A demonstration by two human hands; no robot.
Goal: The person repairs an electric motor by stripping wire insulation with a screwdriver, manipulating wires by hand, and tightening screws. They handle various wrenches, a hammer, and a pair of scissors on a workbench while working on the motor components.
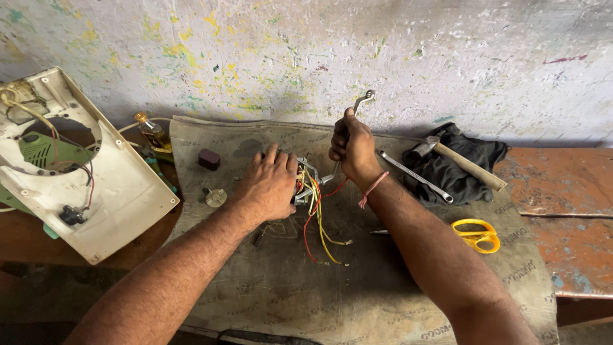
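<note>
A grey, worn fibre mat (357,281) covered the rust-stained tabletop (568,191) below a paint-flecked white wall (383,51). At the mat's middle sat a small metal motor (305,182) trailing red and yellow wires, pressed flat under the spread left hand (271,182). The right hand (352,148) was closed around a slim steel spanner (359,105) standing upright at the motor's right side.

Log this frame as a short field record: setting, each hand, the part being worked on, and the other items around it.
setting: workbench covered by a grey mat, paint-spattered wall behind
left hand: pressed flat on a small motor with red and yellow wires
right hand: gripping a metal spanner held upright at the motor
right of hands: second spanner, hammer on a black cloth, yellow scissors
left: white appliance housing, small bottle
</note>
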